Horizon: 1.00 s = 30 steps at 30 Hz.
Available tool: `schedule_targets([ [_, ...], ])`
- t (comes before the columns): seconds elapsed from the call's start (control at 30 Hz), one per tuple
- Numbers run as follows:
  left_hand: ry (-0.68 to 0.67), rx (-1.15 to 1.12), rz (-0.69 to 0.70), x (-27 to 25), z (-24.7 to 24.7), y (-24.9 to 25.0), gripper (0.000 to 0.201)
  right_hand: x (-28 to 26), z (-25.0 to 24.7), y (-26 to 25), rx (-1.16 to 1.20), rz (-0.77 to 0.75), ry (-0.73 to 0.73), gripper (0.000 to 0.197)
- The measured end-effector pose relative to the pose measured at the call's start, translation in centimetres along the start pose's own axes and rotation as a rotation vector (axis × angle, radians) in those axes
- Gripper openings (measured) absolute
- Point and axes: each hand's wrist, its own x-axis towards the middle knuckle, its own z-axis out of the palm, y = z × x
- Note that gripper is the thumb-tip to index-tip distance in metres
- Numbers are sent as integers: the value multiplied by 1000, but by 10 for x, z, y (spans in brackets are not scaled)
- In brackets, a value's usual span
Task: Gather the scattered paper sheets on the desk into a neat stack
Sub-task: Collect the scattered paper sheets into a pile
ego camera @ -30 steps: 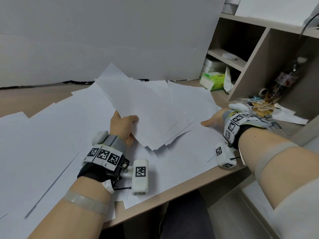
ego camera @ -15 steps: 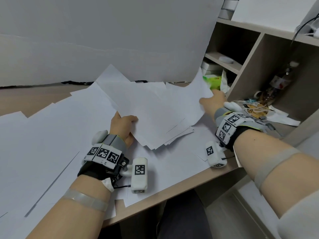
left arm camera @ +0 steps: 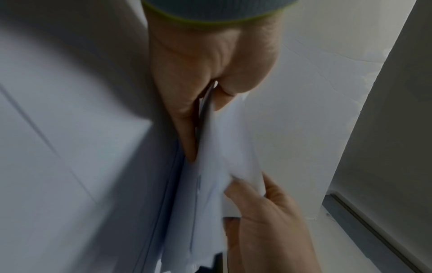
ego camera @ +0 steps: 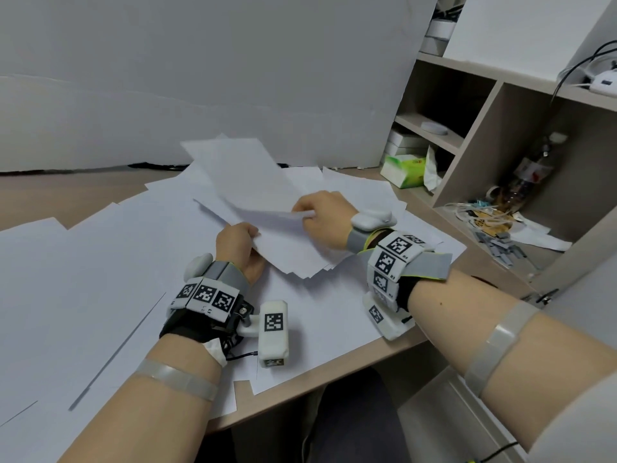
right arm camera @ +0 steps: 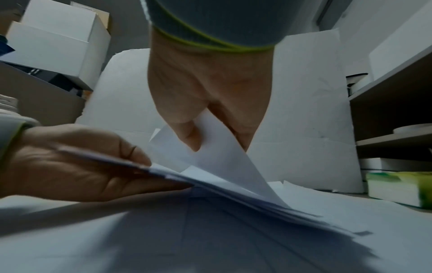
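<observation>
- Your left hand (ego camera: 237, 242) is clamped on the near-left edge of the bundle of sheets (ego camera: 293, 248), thumb on top, fingers under. The bundle is held just above the desk (ego camera: 337, 392), mid-scene.
- Your right hand (ego camera: 322, 213) pinches one loose sheet (ego camera: 247, 178) by its near edge, thumb vs fingers, and the sheet lies over the top of the bundle. Hands are close together but not touching.
- Handling, my read: paper's light, thin and floppy. The single sheet bows in the right wrist view, so it'll sag or fold if held by one corner. Grip along an edge, not a tip.
- Sheets look slick on each other; the bundle's right corners are already fanned out. Keep the left pinch firm or they'll slide apart.
- The rest of the scattered sheets (ego camera: 100, 279) cover most of the desk, left and near, overlapping.
- Edges: some sheets overhang the near desk edge, so don't sweep them toward you.
- Room: there's a white board (ego camera: 217, 78) along the far side and a shelf unit (ego camera: 494, 135) w/ a tissue pack (ego camera: 402, 170) and clutter on the right. Open space is to the left, so work that way.
- Squaring up probably needs a flat patch to tap the edges on.
</observation>
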Motion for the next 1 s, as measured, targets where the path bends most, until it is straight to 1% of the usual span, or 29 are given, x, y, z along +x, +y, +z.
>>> schedule_targets([
  [0.03, -21, -10, 2, -2, 1, 0, 17, -4, 4, -3, 2, -16, -42, 41],
  [0.07, -49, -4, -5, -2, 1, -1, 16, -5, 8, -5, 4, -23, -80, 40],
  [0.17, -160, 23, -94, -1, -1, -2, 54, -9, 14, -9, 11, -36, -125, 27],
  [0.2, -191, 17, -120, -1, -1, -1, 60, -11, 16, -9, 17, -29, -122, 26],
  [0.23, -195, 25, -131, -2, 0, 2, 59, -14, 16, -9, 24, -13, -129, 26],
  [0.27, -167, 48, -127, -3, 1, 2, 48, -16, 15, -10, 34, 3, -157, 25],
  [0.33, -56, 201, -84, -1, 0, 2, 19, -19, 14, -7, 81, 44, -218, 21],
  [0.37, -8, 275, -63, -1, 0, 1, 11, -19, 12, -5, 129, 60, -232, 23],
  [0.43, 52, 347, -25, 5, -3, -1, 17, -16, 6, 0, 280, 109, -199, 42],
  [0.47, 70, 352, 9, 9, -5, 0, 19, -14, 2, 5, 352, 164, -150, 46],
  [0.5, 85, 346, 52, 8, -5, 1, 22, -11, -1, 11, 394, 219, -85, 44],
  [0.53, 104, 333, 103, 8, -5, 2, 27, -8, -4, 20, 381, 281, 0, 41],
  [0.6, 156, 355, 236, 5, -4, 4, 38, -5, -10, 42, 267, 406, 155, 33],
  [0.63, 194, 365, 301, 3, -3, 6, 44, -5, -12, 52, 203, 473, 192, 31],
  [0.7, 289, 337, 388, 5, -3, 8, 52, -3, -13, 69, 109, 581, 180, 35],
  [0.77, 380, 284, 423, 10, -4, 12, 56, 1, -11, 78, 47, 643, 137, 34],
  [0.8, 395, 260, 428, 12, -5, 13, 58, 3, -9, 78, 23, 659, 104, 29],
  [0.83, 389, 243, 436, 14, -8, 14, 60, 6, -6, 79, -4, 653, 77, 30],
  [0.87, 374, 228, 443, 14, -9, 13, 62, 10, -2, 80, -32, 656, 50, 46],
  [0.97, 356, 213, 453, 14, -11, 12, 64, 18, 9, 77, -88, 671, -60, 111],
  [1.0, 352, 213, 455, 14, -10, 11, 64, 17, 11, 75, -91, 674, -109, 125],
])
